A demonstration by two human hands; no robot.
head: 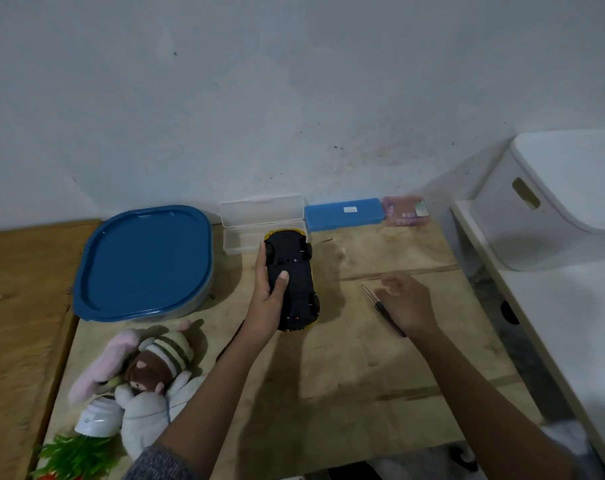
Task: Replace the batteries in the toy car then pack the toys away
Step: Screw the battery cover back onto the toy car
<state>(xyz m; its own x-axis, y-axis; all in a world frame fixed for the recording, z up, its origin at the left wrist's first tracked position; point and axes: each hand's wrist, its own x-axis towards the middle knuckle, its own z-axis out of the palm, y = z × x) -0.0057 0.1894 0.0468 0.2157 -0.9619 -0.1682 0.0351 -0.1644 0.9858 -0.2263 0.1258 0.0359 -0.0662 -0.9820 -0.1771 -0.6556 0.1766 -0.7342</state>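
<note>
The toy car (298,289) lies belly-up near the middle of the table (329,375), its black underside facing the camera and only slivers of yellow body showing at its 12 and 6 o'clock ends. The left hand (264,301) grips it from 9 o'clock, with the thumb pressed on the underside and the fingers wrapped round the far flank, mostly hidden. Any battery hatch is too dark to make out. At 3 o'clock from the car the right hand (403,301) hovers with its fingers loosely curled and motion-blurred. It covers the middle of a screwdriver (371,296), whose metal tip and handle end stick out on either side, so I cannot tell whether the hand holds or even touches it. At 12 o'clock from the car an open clear case (259,211) is partly hidden by the car's nose. A blue case (344,211) and a blurred pink pack (403,211) with unreadable print sit at 1 o'clock. A blue-lidded container (145,261) sits at 9 o'clock. At 7 o'clock lie heaped plush toys (148,368), partly covered by the left forearm, and a tipped white pot (98,419) of green leaves cut off by the frame. A white bin (554,202) at 2 o'clock runs off the edge.
</note>
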